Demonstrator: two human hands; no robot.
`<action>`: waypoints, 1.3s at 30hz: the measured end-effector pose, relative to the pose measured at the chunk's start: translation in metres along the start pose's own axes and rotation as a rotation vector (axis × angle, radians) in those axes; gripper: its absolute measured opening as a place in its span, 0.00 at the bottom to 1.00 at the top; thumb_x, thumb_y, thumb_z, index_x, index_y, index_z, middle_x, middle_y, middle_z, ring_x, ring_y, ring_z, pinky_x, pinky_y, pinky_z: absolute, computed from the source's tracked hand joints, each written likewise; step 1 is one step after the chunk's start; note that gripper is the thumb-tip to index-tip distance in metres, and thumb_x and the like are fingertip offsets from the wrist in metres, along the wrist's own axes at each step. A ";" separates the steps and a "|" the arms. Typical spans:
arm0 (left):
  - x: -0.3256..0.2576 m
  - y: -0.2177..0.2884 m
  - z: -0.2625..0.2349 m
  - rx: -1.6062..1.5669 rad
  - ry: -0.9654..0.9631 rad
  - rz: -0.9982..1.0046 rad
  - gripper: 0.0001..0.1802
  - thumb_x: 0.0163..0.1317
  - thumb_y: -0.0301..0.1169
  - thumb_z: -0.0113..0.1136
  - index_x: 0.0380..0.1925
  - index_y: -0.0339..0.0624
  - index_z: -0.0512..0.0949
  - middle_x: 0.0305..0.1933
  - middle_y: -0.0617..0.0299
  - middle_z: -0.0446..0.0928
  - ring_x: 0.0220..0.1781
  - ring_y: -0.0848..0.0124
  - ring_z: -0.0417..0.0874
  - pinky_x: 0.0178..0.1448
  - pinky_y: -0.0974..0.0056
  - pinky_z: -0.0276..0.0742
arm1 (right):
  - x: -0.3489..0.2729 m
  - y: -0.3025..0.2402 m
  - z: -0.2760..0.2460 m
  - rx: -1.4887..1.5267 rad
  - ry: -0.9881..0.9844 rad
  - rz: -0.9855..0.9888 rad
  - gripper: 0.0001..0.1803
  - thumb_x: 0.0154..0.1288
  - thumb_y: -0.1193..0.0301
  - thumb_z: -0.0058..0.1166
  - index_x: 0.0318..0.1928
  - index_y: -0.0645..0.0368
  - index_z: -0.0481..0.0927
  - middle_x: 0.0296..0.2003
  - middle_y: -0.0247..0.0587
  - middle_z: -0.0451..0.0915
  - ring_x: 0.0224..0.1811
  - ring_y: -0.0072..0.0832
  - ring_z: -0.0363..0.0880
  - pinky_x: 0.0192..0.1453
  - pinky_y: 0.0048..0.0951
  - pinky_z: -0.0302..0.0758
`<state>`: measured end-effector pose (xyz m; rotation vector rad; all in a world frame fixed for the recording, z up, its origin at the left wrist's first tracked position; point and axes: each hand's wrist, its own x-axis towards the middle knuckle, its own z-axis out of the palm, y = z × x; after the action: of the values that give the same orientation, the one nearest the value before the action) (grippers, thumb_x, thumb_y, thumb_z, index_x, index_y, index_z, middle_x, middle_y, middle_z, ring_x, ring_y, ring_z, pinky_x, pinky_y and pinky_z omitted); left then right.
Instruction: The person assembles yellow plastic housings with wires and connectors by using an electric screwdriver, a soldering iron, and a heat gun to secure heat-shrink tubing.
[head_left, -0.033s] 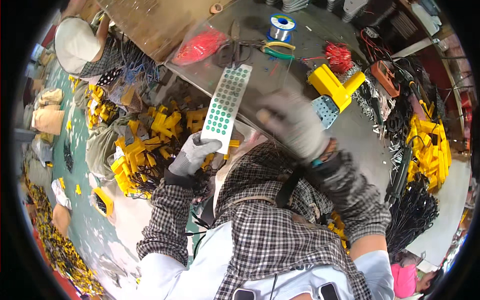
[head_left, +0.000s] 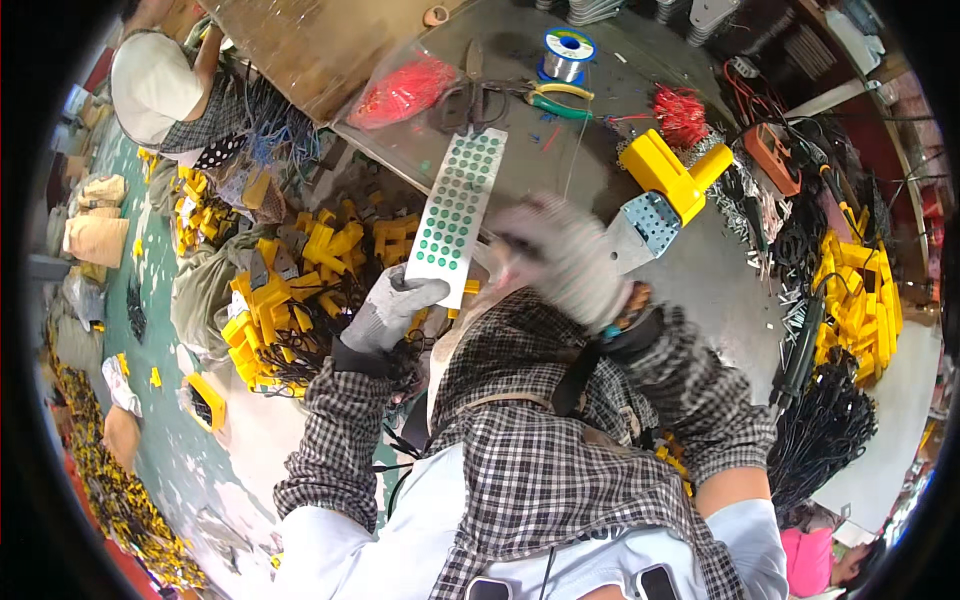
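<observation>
A grey glove covers my left hand (head_left: 392, 303), which is closed with the thumb over the lower end of a white strip of round green stickers (head_left: 457, 210). The strip slants up over the front edge of the workbench. To its right is my gloved right hand (head_left: 572, 255), smeared by motion, so its fingers do not show clearly. Just beyond that hand, on the bench, lies a yellow plastic housing (head_left: 665, 175) with a perforated grey metal plate (head_left: 650, 225) at its near end.
Scissors (head_left: 468, 100), green-handled pliers (head_left: 558, 105), a solder spool (head_left: 566, 58) and a bag of red pieces (head_left: 405, 90) lie at the back. Yellow housings (head_left: 270, 310) are heaped at left, more (head_left: 860, 300) at right beside black cables (head_left: 825, 420). A person (head_left: 160, 90) is at far left.
My right hand has shifted slightly left toward the sticker strip, uncovering more of the metal plate. My left hand and the strip have barely moved.
</observation>
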<state>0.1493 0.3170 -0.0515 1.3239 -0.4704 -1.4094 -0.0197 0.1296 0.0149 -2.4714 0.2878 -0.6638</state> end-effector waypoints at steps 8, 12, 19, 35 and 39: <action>0.002 -0.001 0.025 0.069 0.233 0.263 0.14 0.59 0.27 0.64 0.44 0.32 0.79 0.40 0.60 0.83 0.40 0.75 0.83 0.47 0.70 0.78 | -0.007 -0.034 0.053 -0.493 -0.227 0.092 0.09 0.56 0.67 0.58 0.37 0.55 0.77 0.37 0.41 0.77 0.35 0.41 0.80 0.34 0.39 0.78; -0.001 0.007 0.027 0.255 0.258 0.306 0.15 0.57 0.26 0.64 0.44 0.30 0.79 0.40 0.58 0.83 0.41 0.76 0.83 0.47 0.70 0.79 | -0.004 -0.025 0.053 -0.301 -0.178 0.149 0.11 0.55 0.66 0.60 0.36 0.58 0.80 0.32 0.46 0.78 0.34 0.38 0.82 0.31 0.38 0.78; 0.002 0.005 0.026 0.133 0.293 0.226 0.16 0.56 0.30 0.69 0.42 0.32 0.81 0.39 0.62 0.84 0.39 0.76 0.83 0.47 0.72 0.76 | -0.001 -0.004 0.025 0.327 -0.033 0.342 0.09 0.53 0.71 0.61 0.37 0.56 0.82 0.33 0.43 0.79 0.34 0.41 0.81 0.36 0.38 0.77; 0.007 0.018 0.034 0.373 0.339 0.296 0.14 0.55 0.30 0.68 0.39 0.32 0.81 0.36 0.58 0.84 0.37 0.75 0.84 0.42 0.70 0.77 | 0.000 -0.005 0.047 0.005 -0.065 0.136 0.10 0.57 0.67 0.61 0.38 0.58 0.81 0.36 0.48 0.81 0.33 0.46 0.81 0.36 0.41 0.78; 0.012 0.011 0.034 0.737 0.441 0.393 0.13 0.55 0.31 0.67 0.36 0.33 0.82 0.33 0.57 0.84 0.35 0.74 0.84 0.41 0.69 0.76 | 0.012 -0.030 0.044 -0.302 -0.255 0.328 0.10 0.56 0.66 0.59 0.36 0.59 0.80 0.35 0.50 0.81 0.35 0.46 0.82 0.37 0.42 0.77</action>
<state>0.1272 0.2902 -0.0375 1.9329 -0.9371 -0.5885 0.0152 0.1701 0.0049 -2.6666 0.7176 -0.1739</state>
